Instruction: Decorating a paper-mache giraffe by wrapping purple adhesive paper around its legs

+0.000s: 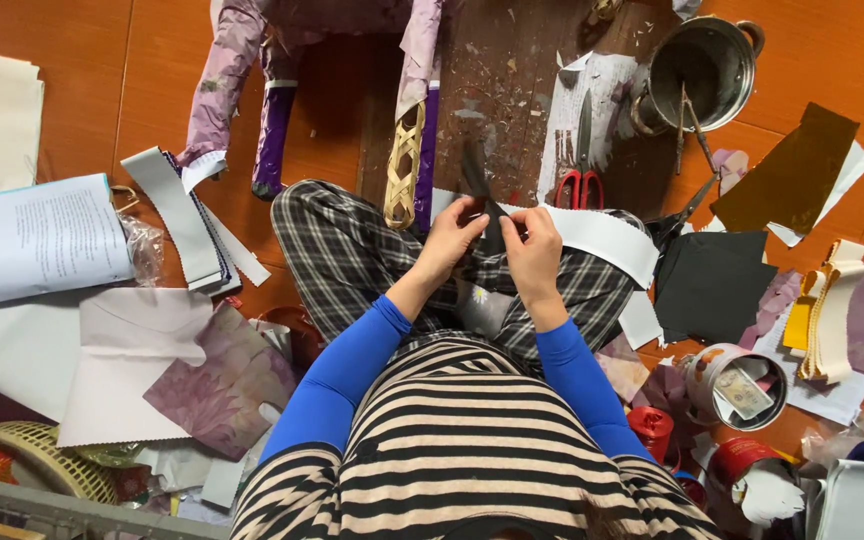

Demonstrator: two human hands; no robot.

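Dark stiff strip, narrow and matte, pinched between left hand and right hand; wrists bent inward over checked lap.

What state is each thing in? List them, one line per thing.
Left hand: fingers pinching the dark strip.
Right hand: fingers pinching the same strip.
Dark strip: held up between both hands over the lap.
Red-handled scissors: closed, lying on the wooden board.
Metal pot: upright, uncovered, tools standing in it.
Round tin: open, paper inside.
Black sheet: lying flat on the floor.
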